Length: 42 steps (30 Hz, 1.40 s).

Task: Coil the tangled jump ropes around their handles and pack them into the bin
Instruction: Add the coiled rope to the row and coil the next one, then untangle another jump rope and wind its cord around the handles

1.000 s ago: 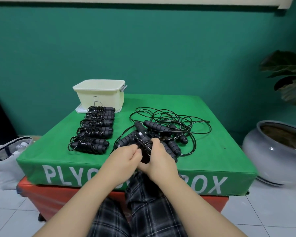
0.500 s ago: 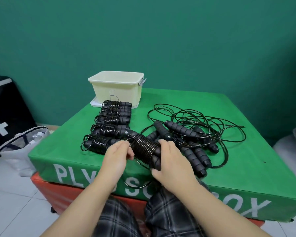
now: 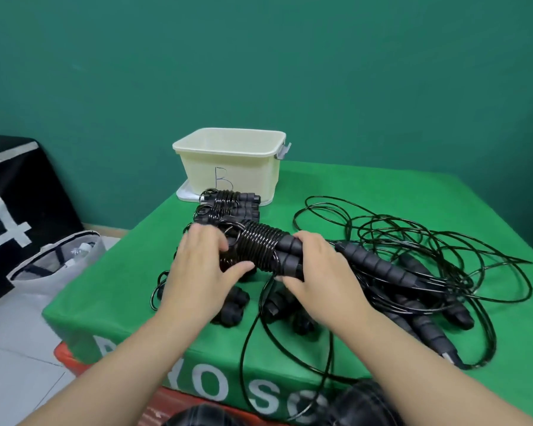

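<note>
Jump rope bundle [image 3: 263, 249] sits held above the green box [image 3: 366, 192]; we note left hand [image 3: 202, 269] curled round its coiled end, right hand [image 3: 317, 269] gripping the paired handles, presumably keeping turns tight; bin [image 3: 228, 167] stands behind, apparently unfilled.

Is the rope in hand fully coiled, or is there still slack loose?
Not fully. The held rope is wound round its handles, but a loose loop hangs over the box edge.

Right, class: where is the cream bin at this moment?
In the head view, the cream bin stands at the far left of the green box, just behind the row of coiled ropes.
</note>
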### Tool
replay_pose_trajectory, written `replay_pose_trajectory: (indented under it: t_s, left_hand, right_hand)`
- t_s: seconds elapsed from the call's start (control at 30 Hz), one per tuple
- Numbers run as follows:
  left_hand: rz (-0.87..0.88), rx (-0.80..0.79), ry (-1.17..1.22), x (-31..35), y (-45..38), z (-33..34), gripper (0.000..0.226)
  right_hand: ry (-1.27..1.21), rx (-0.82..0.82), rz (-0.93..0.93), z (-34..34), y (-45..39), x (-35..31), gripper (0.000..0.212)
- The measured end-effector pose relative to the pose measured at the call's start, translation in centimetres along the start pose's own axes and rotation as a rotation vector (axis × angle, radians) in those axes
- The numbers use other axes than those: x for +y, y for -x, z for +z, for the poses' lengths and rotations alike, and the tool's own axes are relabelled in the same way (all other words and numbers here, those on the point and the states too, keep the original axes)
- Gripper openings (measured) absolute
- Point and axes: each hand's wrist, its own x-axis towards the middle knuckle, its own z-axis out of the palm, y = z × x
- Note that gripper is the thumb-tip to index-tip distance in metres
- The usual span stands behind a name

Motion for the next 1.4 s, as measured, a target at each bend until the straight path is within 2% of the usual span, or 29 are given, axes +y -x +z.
replay_pose_trajectory:
  t_s: [0.07,0.13,0.27,0.33,0.4,0.47,0.53,0.63,0.97,1.1,1.27,1.4]
  left_hand:
    - [0.202,-0.001,-0.156,-0.6,-1.2,0.8,0.064]
    - [0.302,-0.058,-0.264,-1.0,-2.8,1.7,0.08]
    - [0.432,-0.139,-0.363,-2.2,-6.3,3.2,0.076]
    - [0.462,-0.247,-0.371,-2.7,-7.3,4.0,0.074]
    - [0.412,-0.338,-0.375,-3.4,-7.7,5.0,0.073]
    - [0.351,-0.332,-0.424,-4.5,-8.4,5.7,0.071]
    - [0.274,-0.292,-0.465,-5.8,-9.8,5.9,0.07]
    - [0.163,-0.27,-0.474,-7.5,-12.6,6.3,0.068]
    - [0.0,-0.373,-0.476,-8.4,-19.0,10.6,0.063]
    - [-0.057,-0.437,-0.477,-8.9,-18.4,11.7,0.066]
    - [-0.015,-0.504,-0.549,-8.6,-16.9,11.1,0.062]
    - [-0.022,-0.534,-0.457,-6.6,-14.2,11.0,0.059]
  right_hand:
    - [0.015,-0.018,-0.025,-0.1,-1.4,0.3,0.059]
    - [0.001,-0.026,-0.034,-0.2,-2.8,0.6,0.062]
    - [0.007,-0.082,-0.061,-0.1,-5.5,1.7,0.064]
    - [0.036,-0.153,-0.078,0.1,-6.7,2.7,0.068]
    - [0.115,-0.222,-0.076,0.8,-7.6,4.4,0.08]
    - [0.188,-0.29,0.0,1.7,-7.8,6.3,0.089]
    - [0.236,-0.338,0.072,2.8,-7.8,7.9,0.089]
    - [0.206,-0.375,0.079,4.0,-8.1,8.4,0.081]
    - [0.079,-0.343,0.121,4.8,-9.0,8.1,0.067]
    - [0.075,-0.321,0.118,4.9,-9.0,8.0,0.062]
    - [0.053,-0.264,0.119,4.8,-8.7,7.8,0.059]
    - [0.043,-0.154,0.133,4.4,-8.0,7.6,0.055]
